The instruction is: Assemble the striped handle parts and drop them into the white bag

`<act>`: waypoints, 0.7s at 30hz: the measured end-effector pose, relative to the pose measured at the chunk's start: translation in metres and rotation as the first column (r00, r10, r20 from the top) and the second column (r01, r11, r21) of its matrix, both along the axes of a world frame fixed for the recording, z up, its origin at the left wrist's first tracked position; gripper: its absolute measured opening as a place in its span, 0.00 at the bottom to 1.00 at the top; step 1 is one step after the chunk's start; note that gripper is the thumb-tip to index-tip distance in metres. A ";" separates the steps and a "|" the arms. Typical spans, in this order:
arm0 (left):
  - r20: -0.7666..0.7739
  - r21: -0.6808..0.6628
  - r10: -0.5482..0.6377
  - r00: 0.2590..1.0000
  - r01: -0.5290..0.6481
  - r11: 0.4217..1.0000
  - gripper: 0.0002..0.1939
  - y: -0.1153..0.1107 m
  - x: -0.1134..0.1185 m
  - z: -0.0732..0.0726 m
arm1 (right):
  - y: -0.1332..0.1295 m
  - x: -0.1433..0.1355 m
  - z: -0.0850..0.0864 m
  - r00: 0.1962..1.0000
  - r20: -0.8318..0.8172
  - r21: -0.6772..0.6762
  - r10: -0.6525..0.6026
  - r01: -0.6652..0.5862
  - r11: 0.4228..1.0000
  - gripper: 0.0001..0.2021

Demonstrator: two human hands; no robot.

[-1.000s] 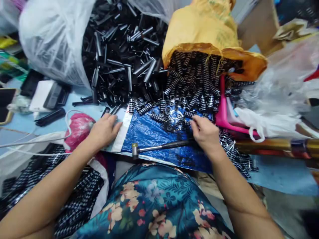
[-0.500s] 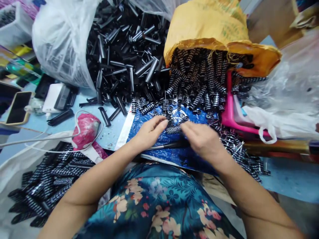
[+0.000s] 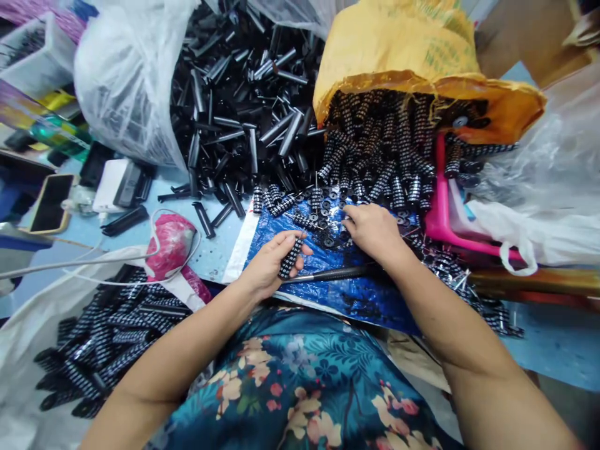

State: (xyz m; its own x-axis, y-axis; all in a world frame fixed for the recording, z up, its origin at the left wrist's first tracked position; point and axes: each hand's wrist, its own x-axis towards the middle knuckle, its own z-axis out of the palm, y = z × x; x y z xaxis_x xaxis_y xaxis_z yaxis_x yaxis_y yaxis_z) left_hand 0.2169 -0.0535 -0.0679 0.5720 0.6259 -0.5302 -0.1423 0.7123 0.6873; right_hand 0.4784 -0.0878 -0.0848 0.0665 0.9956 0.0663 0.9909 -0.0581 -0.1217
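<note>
My left hand (image 3: 269,265) is closed around a short black cylinder with rows of white dots (image 3: 290,257), tilted, above the front of the blue plastic sheet (image 3: 262,240). My right hand (image 3: 372,231) reaches down at the sheet's far part with its thumb and fingers curled together. Small black discs (image 3: 329,241) lie scattered by those fingertips; what the fingers pinch is hidden. A loose dotted cylinder (image 3: 304,220) rests on the sheet between the hands. Below them lies a rod tool with a long black handle (image 3: 344,272) and a metal shaft.
Smooth black tubes (image 3: 225,131) spill from a clear plastic bag (image 3: 126,87) at the back left. Dotted cylinders fill a yellow sack (image 3: 398,44) and a white sack (image 3: 23,337). A pink frame (image 3: 438,206) stands at right; a phone (image 3: 50,203) and cables lie left.
My left hand has drawn back towards me, now holding the dotted cylinder upright at a slant. The right hand has moved up and away, onto the discs. The whole view has shifted slightly.
</note>
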 end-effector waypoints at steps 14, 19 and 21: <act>-0.105 0.268 -0.211 0.972 0.232 0.935 0.21 -0.012 0.009 0.002 | -0.047 -0.101 -0.011 -0.340 -0.936 -0.148 -0.092 0.143 0.979 0.23; -0.140 0.263 -0.204 0.969 0.235 0.936 0.21 -0.016 0.006 -0.001 | -0.052 -0.099 -0.012 -0.360 -0.929 -0.128 -0.081 0.109 0.986 0.22; -0.130 0.258 -0.209 0.969 0.237 0.937 0.21 -0.017 0.005 -0.002 | -0.053 -0.099 -0.014 -0.377 -0.925 -0.099 -0.051 0.109 0.989 0.19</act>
State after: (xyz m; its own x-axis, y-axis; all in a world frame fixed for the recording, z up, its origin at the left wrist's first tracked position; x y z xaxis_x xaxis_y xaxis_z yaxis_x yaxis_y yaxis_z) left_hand 0.2215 -0.0709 -0.0703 0.6665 0.6155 -0.4206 0.0772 0.5042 0.8601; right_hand 0.3794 -0.1407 -0.0986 0.1445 0.9722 -0.1842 -0.4919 -0.0910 -0.8659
